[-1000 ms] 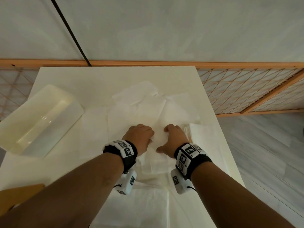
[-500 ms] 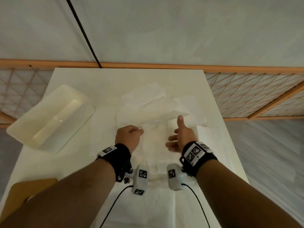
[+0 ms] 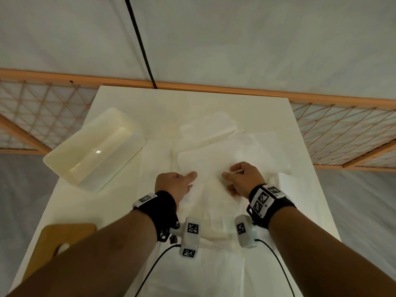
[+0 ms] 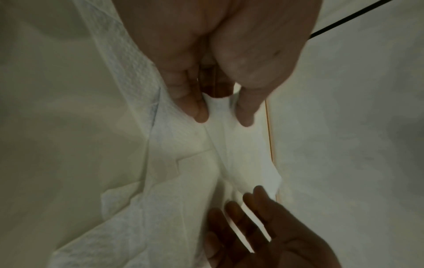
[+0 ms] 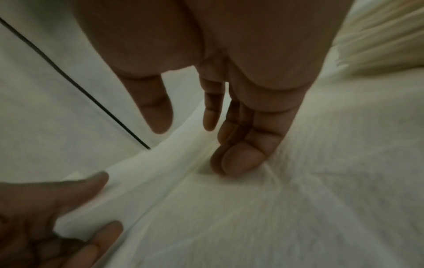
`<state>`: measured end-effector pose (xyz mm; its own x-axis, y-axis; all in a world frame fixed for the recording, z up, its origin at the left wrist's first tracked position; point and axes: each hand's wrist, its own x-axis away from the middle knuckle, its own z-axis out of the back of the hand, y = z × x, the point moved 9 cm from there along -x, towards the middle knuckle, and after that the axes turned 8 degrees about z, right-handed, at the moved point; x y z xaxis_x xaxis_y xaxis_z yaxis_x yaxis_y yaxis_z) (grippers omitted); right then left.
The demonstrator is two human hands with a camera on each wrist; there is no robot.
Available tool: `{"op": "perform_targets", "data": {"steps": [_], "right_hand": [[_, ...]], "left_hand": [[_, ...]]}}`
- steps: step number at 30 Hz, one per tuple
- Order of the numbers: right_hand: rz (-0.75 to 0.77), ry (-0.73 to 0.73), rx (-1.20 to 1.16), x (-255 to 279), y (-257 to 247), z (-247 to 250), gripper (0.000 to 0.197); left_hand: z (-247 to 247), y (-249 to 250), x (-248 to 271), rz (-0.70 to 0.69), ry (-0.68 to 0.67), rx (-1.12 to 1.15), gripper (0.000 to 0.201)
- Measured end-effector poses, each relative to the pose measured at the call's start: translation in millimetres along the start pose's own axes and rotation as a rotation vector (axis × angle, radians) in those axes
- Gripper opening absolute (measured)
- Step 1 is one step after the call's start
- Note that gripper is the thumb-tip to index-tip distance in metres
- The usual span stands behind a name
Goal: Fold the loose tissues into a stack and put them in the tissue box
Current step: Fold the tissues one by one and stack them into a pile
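**Both hands on one tissue at the middle of the counter**

A single white tissue (image 3: 205, 166) lies raised over the spread of loose tissues (image 3: 231, 136) at the centre of the white counter (image 3: 192, 103). The left hand (image 3: 174, 185) pinches the tissue's near left edge: in the left wrist view its thumb and fingers (image 4: 199, 112) are curled round a bunched fold of the paper. The right hand (image 3: 244, 179) is on the tissue's near right edge with its fingers (image 5: 238, 159) mostly straight, the tips pressing the sheet down and the thumb held apart, gripping nothing.

Just right of the tissue, beside the right wrist, sits a folded stack of tissues (image 3: 287, 181). More flat sheets cover the counter nearer the person than the tissue. The open, cream tissue box (image 3: 94, 155) stands well to the left of the tissue, near the counter's left edge, set at an angle. A tan board (image 3: 62, 236) lies at the counter's near left corner, well away from the tissue.
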<state>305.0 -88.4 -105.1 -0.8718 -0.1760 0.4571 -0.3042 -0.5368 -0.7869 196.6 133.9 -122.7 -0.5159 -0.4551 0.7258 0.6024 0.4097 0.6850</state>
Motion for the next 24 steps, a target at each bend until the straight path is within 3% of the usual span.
{"op": "perform_targets", "data": {"steps": [4, 7, 10, 16, 19, 24], "right_hand": [[-0.038, 0.123, 0.077, -7.6, 9.3, 11.1, 0.040], [-0.069, 0.130, 0.066, -7.7, 8.5, 12.5, 0.043], [-0.086, 0.120, 0.017, -8.4, 7.3, 10.2, 0.043], [-0.123, 0.115, -0.305, -8.1, 5.1, -1.3, 0.067], [-0.155, 0.140, -0.381, -15.2, 4.7, -3.4, 0.077], [-0.185, 0.183, -0.286, -23.8, 3.4, 2.0, 0.058]], "left_hand": [[6.5, 1.2, -7.2, -0.008, 0.067, -0.016, 0.045], [12.2, 3.9, -5.5, -0.016, 0.090, -0.071, 0.036], [18.4, 6.4, -7.1, -0.045, 0.153, -0.131, 0.049], [12.1, 2.5, -13.7, -0.018, 0.129, -0.161, 0.038], [12.7, 3.9, -15.1, -0.062, 0.161, -0.256, 0.044], [11.6, 6.5, -14.0, -0.079, 0.160, -0.350, 0.059]]}}
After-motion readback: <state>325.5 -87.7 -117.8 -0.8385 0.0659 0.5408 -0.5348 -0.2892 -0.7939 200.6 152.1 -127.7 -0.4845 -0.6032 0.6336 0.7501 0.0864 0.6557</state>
